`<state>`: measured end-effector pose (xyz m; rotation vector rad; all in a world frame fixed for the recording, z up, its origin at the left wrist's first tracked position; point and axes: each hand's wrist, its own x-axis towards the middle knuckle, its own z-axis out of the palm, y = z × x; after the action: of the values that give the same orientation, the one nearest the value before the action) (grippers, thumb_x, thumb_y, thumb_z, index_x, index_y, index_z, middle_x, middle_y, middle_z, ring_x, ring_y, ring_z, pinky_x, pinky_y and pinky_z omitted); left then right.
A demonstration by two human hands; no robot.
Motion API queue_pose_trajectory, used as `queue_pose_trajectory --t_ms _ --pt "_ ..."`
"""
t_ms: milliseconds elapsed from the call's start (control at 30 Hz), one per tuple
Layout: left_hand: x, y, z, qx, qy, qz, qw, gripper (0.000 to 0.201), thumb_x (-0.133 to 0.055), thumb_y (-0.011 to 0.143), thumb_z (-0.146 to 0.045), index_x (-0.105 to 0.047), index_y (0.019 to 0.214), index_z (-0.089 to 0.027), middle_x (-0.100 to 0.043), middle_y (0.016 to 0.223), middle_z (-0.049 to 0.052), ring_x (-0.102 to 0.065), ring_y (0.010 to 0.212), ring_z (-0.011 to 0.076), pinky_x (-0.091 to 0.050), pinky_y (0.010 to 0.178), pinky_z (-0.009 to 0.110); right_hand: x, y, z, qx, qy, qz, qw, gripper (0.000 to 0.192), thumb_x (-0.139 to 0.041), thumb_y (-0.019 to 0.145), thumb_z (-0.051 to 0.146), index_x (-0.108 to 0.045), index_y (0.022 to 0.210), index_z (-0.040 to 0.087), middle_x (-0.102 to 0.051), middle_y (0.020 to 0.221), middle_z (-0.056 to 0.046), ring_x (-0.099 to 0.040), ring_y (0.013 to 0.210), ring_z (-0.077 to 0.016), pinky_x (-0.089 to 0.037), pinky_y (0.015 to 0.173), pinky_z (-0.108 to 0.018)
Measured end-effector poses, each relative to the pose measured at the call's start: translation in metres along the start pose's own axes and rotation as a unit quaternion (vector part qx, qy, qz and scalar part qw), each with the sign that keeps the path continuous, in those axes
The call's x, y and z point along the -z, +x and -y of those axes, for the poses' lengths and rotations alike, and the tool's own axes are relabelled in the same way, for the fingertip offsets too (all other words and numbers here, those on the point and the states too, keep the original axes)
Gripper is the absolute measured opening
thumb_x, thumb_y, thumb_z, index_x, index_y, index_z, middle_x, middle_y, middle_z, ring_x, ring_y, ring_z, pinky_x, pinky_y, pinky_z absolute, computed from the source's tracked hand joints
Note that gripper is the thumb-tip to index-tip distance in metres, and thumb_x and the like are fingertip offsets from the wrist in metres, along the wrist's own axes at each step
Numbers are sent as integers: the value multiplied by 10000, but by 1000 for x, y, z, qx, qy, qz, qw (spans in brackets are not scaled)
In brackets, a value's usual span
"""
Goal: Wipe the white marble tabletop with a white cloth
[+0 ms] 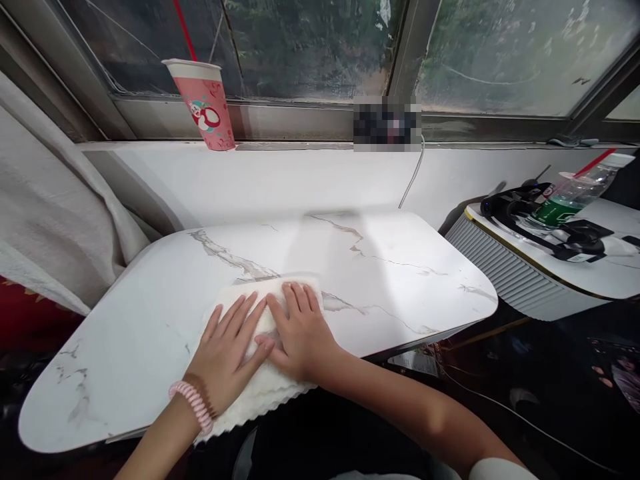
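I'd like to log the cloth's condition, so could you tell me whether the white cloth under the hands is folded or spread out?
Folded: the white cloth shows stacked scalloped layers at its near edge.

The counter (pixel 400 280) is white marble with grey veins. On it lies a plain white cloth (pixel 260 393) with a scalloped edge. Behind the counter, on the sill, stands a pink paper cup (pixel 206 103) with a red-and-white figure print and a red straw (pixel 185 30).
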<state>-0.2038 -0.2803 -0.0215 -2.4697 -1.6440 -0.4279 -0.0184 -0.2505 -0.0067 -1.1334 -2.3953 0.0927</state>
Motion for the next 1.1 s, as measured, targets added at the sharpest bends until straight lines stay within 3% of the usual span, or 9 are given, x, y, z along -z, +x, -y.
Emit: queue_pose_trajectory --t_ms 133,300,467,633,833,1100 --pt "6 0 -1 5 3 5 1000 648 -291 995 -531 -262 1553 -201 -391 1561 93 -336 1449 287 -259 1185 538 -1 0 0 9 9 1 1000 685 -470 944 505 -432 1443 38 -411 1483 -268 -337 1397 -397 -219 1177 -556" --pt "5 -1 -4 6 6 -3 1000 658 -306 996 -529 -222 1563 -207 -377 1570 85 -324 1455 280 -261 1188 530 1 -1 -3 28 18 14 999 687 -448 953 452 -377 1473 9 -395 1512 -233 -306 1412 -380 -201 1189 -560" --pt "-4 7 10 17 3 -6 1000 640 -289 997 -520 -241 1559 -217 -379 1571 76 -311 1460 266 -232 1202 517 -6 15 -8 35 13 24 999 646 -446 951 433 -410 1461 38 -425 1501 -206 -325 1401 -367 -204 1185 -556" --pt "-6 36 35 57 -5 20 998 614 -232 988 -524 -400 1489 -211 -440 1533 84 -348 1438 268 -218 1201 516 -20 51 -18 24 2 23 999 629 -445 951 446 -430 1447 59 -447 1488 -192 -353 1381 -361 -206 1177 -546" --pt "-2 82 64 92 -26 64 993 609 -213 973 -499 -460 1438 -194 -452 1520 104 -359 1429 272 -224 1193 538 -36 99 -30 -5 3 28 1000 564 -445 960 389 -451 1426 70 -457 1483 -170 -363 1369 -334 -205 1176 -507" --pt "-11 136 105 120 -75 52 989 568 -160 984 -427 -503 1398 -243 -491 1491 66 -391 1406 222 -215 1199 508 -53 153 -49 -32 14 1 999 445 -476 964 367 -511 1346 140 -525 1415 -140 -402 1326 -291 -229 1156 -493"
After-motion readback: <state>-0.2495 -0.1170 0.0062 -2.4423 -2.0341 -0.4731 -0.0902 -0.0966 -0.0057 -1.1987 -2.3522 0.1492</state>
